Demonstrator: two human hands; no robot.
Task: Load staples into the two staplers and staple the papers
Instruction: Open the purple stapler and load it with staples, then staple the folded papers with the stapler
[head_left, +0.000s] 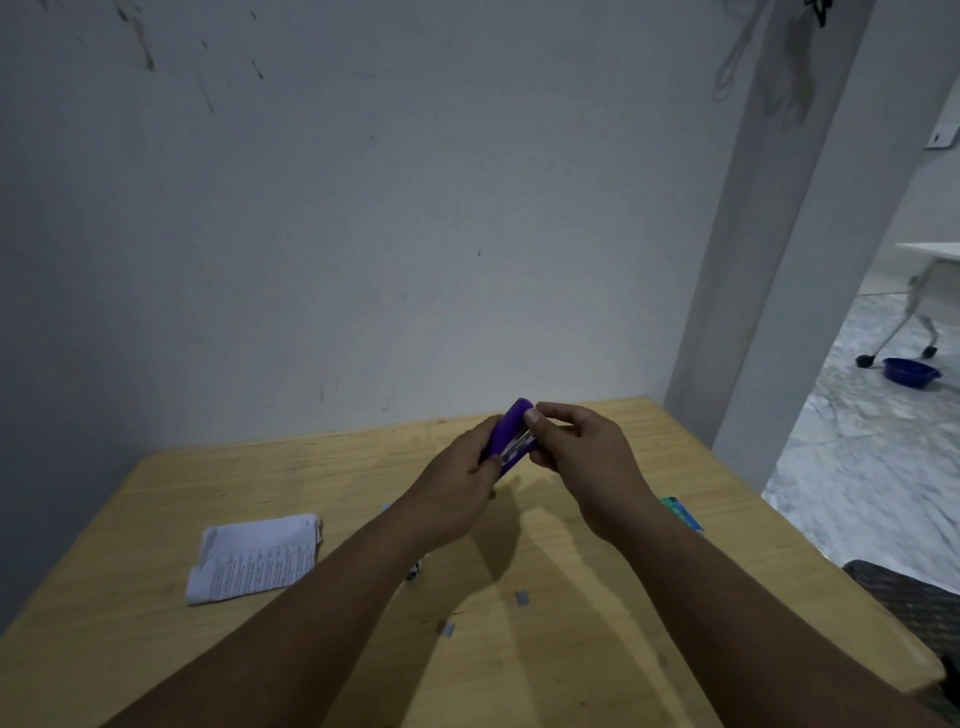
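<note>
Both hands are up over the surface (597, 649), left hand (457, 488) gripping the purple stapler (506, 431), right hand (582, 457) pinching its open top.

Two bare forearms, no sleeves, left hand (457, 493), right hand (597, 467)

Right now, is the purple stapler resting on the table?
No, the purple stapler is held above the table between the left hand and right hand.
</note>
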